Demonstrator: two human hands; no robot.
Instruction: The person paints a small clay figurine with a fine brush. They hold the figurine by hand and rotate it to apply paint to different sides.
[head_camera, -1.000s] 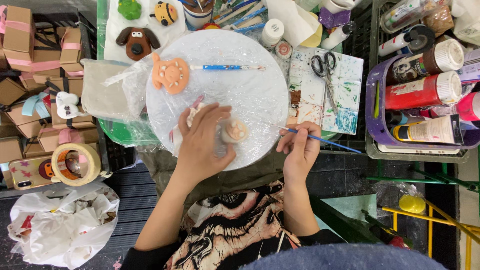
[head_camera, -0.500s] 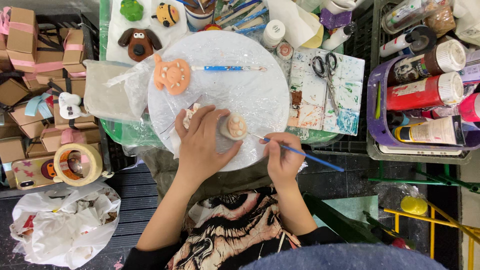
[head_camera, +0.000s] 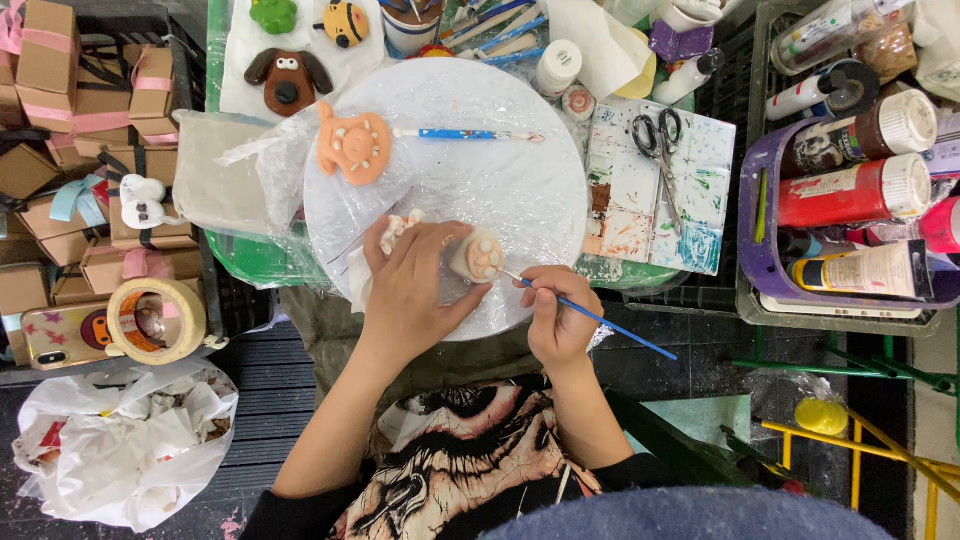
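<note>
The left hand (head_camera: 415, 290) wraps its grip around a small, smooth peach clay figure (head_camera: 476, 256) at the round board's (head_camera: 520, 190) six o'clock edge. The right hand (head_camera: 558, 318) pinches a thin blue brush (head_camera: 600, 322), tip touching the figure. Crinkled plastic film covers the board; an orange clay face (head_camera: 352, 146) lies at ten o'clock. Since a second ago, the right hand has shifted left, closer in.

left hand (head_camera: 415, 285) grips clay paw (head_camera: 478, 256); right hand (head_camera: 558, 318) holds brush (head_camera: 600, 322).

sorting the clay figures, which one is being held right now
The small pale figure, gripped by the left hand. The orange one, brown dog, green and yellow lie untouched.
</note>
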